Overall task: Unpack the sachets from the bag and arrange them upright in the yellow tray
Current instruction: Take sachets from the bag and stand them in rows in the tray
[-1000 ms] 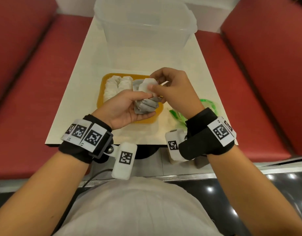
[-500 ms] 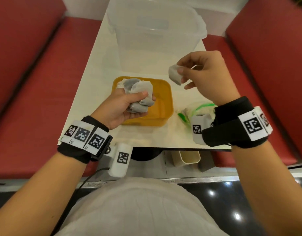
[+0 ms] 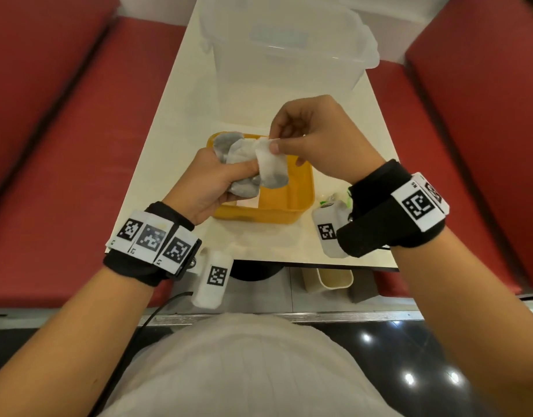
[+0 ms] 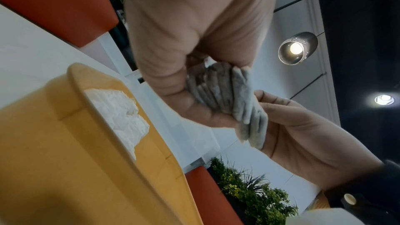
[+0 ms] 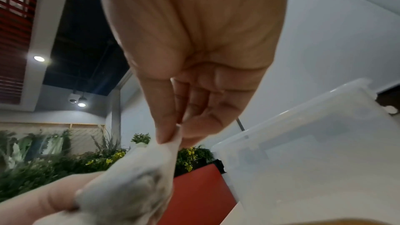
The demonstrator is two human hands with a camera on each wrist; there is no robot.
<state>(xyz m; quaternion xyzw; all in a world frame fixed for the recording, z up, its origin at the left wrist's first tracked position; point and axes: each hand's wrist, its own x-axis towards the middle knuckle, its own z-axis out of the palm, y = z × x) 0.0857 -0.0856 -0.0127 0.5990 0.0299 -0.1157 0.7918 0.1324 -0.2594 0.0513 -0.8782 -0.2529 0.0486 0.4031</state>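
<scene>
The left hand [image 3: 212, 179] grips a bundle of sachets [image 3: 238, 164] above the yellow tray [image 3: 301, 191], as a supply; the right hand [image 3: 313, 139] fingers [image 3: 274, 147] pinch one sachet [image 3: 271, 168] by its top edge, probably so it hangs upright for placing.

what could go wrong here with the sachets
1. The left hand grips a whole bundle of sachets above the yellow tray; pulling one free may drag others out.
2. The right hand pinches only the top edge of one sachet, so it could slip or tear.
</scene>
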